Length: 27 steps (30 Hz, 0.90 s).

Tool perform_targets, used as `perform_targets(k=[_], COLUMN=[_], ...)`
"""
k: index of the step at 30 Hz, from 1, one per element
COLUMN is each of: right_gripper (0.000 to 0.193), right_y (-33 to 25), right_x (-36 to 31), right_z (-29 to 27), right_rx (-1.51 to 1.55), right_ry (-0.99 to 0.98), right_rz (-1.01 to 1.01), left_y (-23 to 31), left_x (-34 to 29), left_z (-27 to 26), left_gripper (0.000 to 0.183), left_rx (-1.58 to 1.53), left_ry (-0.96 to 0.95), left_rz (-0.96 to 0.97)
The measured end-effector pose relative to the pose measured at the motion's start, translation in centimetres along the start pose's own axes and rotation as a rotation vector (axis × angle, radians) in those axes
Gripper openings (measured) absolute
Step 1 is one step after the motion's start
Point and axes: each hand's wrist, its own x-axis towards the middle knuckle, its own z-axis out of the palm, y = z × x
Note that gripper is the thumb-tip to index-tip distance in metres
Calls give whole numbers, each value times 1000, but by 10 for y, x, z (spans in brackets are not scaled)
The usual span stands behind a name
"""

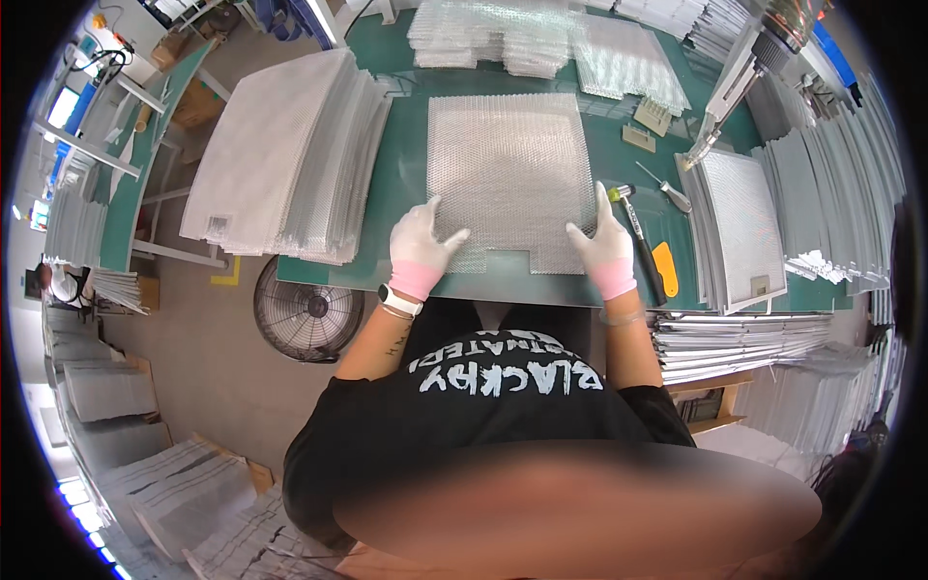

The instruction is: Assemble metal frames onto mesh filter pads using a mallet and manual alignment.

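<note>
A silvery mesh panel (507, 174) with a rectangular notch in its near edge lies flat on the green tabletop (387, 217) in front of me. At its left edge, near the front corner, rests my left hand (425, 246), in a white glove with a pink cuff. Its thumb and forefinger are spread apart. My right hand (604, 249), gloved alike, touches the opposite edge with thumb and forefinger also apart. The fingers underneath are partly hidden. Just right of that hand lie a hammer (636, 227) with a green-tipped head and a yellow scraper (664, 269).
Framed white panels (271, 155) stand stacked at the left, and more framed panels (739, 227) at the right. Mesh sheets (493, 34) are piled at the back. A screwdriver (667, 188) lies beyond the scraper. A hanging tool (735, 82) reaches in from upper right. A floor fan (309, 307) stands below left.
</note>
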Motion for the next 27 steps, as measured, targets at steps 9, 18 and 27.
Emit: perform_targets(k=[9, 18, 27], right_gripper=[67, 60, 33], right_y=[44, 50, 75], right_x=[0, 14, 141], right_z=[46, 35, -22], right_rx=[-191, -187, -192], right_ry=[37, -78, 70], right_rz=[-97, -141, -190], left_y=[-13, -17, -16], left_x=[2, 8, 34], left_z=[25, 26, 10], left_gripper=[63, 62, 73], left_rx=[192, 123, 353], left_ry=[30, 6, -157], left_rz=[72, 50, 202])
